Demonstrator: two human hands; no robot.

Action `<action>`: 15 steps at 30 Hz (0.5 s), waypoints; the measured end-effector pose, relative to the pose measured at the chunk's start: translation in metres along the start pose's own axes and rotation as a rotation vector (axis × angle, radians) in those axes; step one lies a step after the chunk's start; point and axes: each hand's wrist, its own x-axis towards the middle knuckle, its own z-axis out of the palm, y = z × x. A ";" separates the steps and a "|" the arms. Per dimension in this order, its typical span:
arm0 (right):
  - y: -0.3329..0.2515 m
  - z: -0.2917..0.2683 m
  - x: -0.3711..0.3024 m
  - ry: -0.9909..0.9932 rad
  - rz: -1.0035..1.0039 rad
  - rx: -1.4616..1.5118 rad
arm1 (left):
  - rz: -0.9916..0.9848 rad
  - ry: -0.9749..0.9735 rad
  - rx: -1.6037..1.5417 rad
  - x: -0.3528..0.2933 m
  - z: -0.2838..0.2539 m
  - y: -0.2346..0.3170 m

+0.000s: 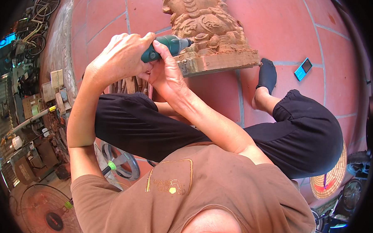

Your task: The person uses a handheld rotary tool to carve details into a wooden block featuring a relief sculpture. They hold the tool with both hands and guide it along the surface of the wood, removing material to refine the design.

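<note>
Between my hands is a green handheld rotary tool (pixel 169 45) with a grey nose, pointed right at a carved wooden statue (pixel 213 32). The statue's thick, rough-edged base (pixel 220 64) is its nearest part to me, and carved folds and rounded shapes rise beyond it. My left hand (pixel 124 53) is closed around the tool's rear end, with its fingers partly hidden. From below, my right hand (pixel 167 72) grips the body, its thumb lying along the side. The tool's tip appears close to the carving; whether it touches the wood I cannot tell.
Red floor tiles surround my crossed legs. A blue keypad phone (pixel 303 69) lies right of my socked foot (pixel 267 74). Several wooden handles (pixel 131 86) stand behind my left knee. A fan (pixel 49 212) is at lower left, a woven hat (pixel 329 175) at right, and bicycles (pixel 43 10) at far left.
</note>
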 end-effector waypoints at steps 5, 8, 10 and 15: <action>0.005 0.000 0.001 0.007 -0.009 -0.007 | -0.036 -0.031 0.008 -0.004 -0.002 0.002; 0.008 0.005 0.000 0.015 -0.017 -0.055 | -0.007 0.065 -0.008 -0.013 0.000 -0.002; 0.006 0.006 -0.001 0.010 -0.024 -0.059 | -0.022 0.042 -0.030 -0.012 -0.003 0.000; 0.006 0.007 -0.002 0.030 -0.026 -0.043 | 0.004 0.045 -0.041 -0.011 -0.002 -0.004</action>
